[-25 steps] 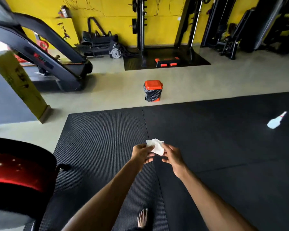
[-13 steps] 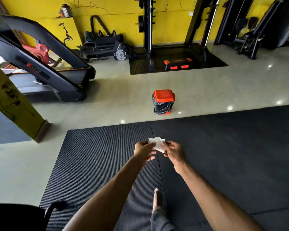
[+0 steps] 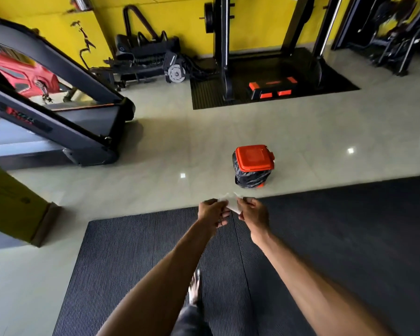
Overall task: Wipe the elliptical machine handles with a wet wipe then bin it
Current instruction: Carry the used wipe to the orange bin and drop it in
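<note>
The wet wipe (image 3: 231, 202) is a small white sheet. In the head view it is up in the air in front of the person, over the far edge of the black mat (image 3: 136, 263). The left hand (image 3: 212, 212) pinches its left side and the right hand (image 3: 254, 213) pinches its right side. The fingers (image 3: 223, 215) of both hands are curled in on it, so both hands are gripping the wipe. It touches nothing else.

The wipe looks thin, soft and very light. It should bend and crumple with hardly any push. Because it is wet, it may cling to skin and be slow to drop. A good way to hold it is likely to scrunch it into a ball in one hand, so no corner flaps.

The bin (image 3: 252, 177) stands on the pale floor just past the mat, ahead of the hands. It has a black bag round it, and its orange lid (image 3: 254, 157) is down. The lid will likely have to come up first.

Much of the wipe hides behind the fingers. It is white against a pale floor, so its edge is hard to see. Nobody could tell from here if it is folded or dirty. The machine handles are not in view. A small orange bit at the bin's base may be a pedal, but that is not clear
</note>
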`<action>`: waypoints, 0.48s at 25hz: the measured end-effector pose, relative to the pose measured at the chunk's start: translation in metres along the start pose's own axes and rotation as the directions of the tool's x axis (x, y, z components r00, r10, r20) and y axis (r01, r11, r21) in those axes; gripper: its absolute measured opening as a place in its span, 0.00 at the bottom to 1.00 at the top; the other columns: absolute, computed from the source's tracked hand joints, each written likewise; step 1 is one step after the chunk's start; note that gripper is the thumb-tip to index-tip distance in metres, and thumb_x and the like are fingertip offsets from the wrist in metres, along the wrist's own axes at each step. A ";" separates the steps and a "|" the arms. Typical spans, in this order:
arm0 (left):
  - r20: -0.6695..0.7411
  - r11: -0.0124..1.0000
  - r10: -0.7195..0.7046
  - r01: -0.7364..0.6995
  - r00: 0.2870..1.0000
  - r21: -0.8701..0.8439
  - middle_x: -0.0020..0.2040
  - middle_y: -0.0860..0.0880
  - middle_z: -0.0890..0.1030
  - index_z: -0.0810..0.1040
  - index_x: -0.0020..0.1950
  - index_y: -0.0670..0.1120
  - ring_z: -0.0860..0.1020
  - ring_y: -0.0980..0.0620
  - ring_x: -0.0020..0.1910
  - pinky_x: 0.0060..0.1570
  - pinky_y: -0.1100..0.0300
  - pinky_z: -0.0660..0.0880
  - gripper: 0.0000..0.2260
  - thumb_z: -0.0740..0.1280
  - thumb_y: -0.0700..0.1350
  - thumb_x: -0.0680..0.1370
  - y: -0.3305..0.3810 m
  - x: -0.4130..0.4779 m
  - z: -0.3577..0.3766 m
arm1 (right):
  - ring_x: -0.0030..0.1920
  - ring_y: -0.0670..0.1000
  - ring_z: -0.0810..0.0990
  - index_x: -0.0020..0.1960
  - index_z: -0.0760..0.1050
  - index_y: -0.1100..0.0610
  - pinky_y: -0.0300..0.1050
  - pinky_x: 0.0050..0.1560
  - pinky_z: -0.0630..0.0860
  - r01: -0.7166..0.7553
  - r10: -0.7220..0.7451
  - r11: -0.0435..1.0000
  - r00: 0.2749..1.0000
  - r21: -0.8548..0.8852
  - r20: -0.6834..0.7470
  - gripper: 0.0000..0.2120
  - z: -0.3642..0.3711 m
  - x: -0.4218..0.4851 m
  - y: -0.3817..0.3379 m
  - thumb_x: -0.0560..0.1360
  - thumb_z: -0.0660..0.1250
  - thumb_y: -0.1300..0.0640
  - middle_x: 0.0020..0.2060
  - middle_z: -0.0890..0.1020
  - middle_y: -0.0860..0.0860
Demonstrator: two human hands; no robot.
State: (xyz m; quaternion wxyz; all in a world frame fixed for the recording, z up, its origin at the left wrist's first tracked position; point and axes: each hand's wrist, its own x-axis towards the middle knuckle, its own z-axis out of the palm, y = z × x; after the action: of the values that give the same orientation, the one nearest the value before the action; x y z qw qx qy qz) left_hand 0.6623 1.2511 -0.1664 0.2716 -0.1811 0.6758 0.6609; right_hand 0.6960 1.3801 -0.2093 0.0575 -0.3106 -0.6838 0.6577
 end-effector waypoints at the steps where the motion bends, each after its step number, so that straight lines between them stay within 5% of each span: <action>1: 0.010 1.000 0.000 0.000 1.000 0.004 0.38 0.46 0.81 0.82 0.50 0.41 0.79 0.55 0.31 0.29 0.62 0.76 0.04 0.69 0.41 0.81 0.022 0.034 -0.002 | 0.35 0.50 0.83 0.51 0.83 0.55 0.47 0.36 0.79 0.002 -0.002 1.000 1.000 -0.003 -0.028 0.08 0.017 0.034 -0.009 0.80 0.69 0.51 0.40 0.87 0.53; 12: 0.207 0.978 -0.036 -0.008 0.978 0.207 0.36 0.47 0.80 0.79 0.45 0.45 0.79 0.52 0.32 0.34 0.61 0.74 0.06 0.67 0.40 0.81 0.273 0.347 0.003 | 0.35 0.49 0.79 0.39 0.81 0.53 0.44 0.37 0.78 -0.043 0.083 0.986 0.965 0.161 -0.250 0.10 0.162 0.345 -0.138 0.79 0.68 0.59 0.30 0.81 0.44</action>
State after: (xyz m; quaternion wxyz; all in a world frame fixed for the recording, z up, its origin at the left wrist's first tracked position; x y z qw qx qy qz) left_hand 0.2250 1.3104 -0.1601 0.3635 -0.0859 0.7068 0.6008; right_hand 0.2929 1.4204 -0.2147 0.1481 -0.4089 -0.6078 0.6644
